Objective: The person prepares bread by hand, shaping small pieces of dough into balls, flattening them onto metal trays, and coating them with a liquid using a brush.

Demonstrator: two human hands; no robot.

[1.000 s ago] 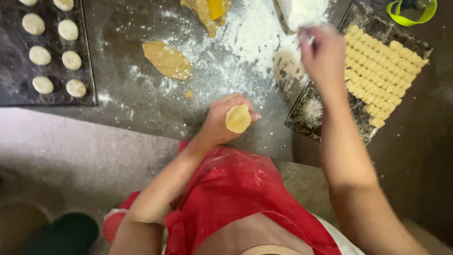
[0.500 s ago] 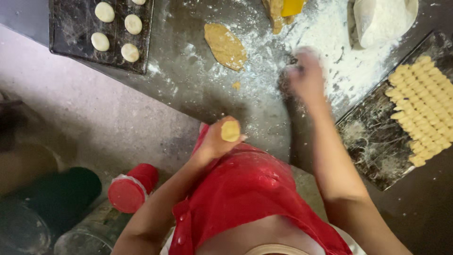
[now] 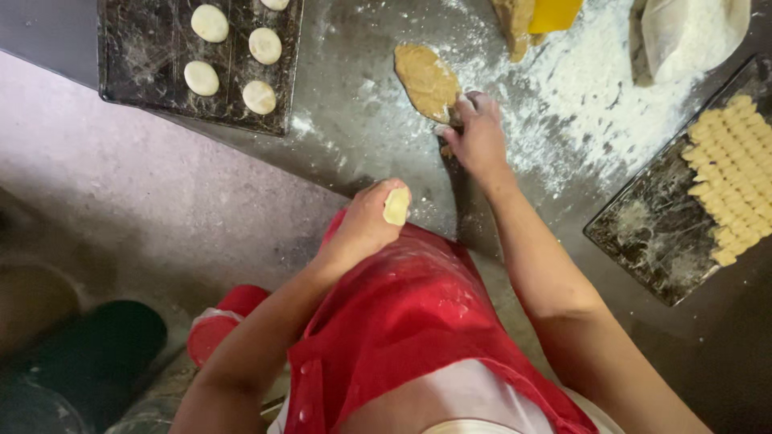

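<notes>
Pale dough disc (image 3: 396, 206) half-hidden in left hand (image 3: 366, 225) — right hand (image 3: 478, 137) covering brown dough (image 3: 425, 79)

free: bare worktop (image 3: 354, 137) between trays | blocked: left tray (image 3: 145, 64), right tray (image 3: 643, 241), flour bag (image 3: 691, 32)

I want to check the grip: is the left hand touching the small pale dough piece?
Touching. The head view shows the left hand with its fingers closed around the pale dough piece, with no gap between them.
</notes>
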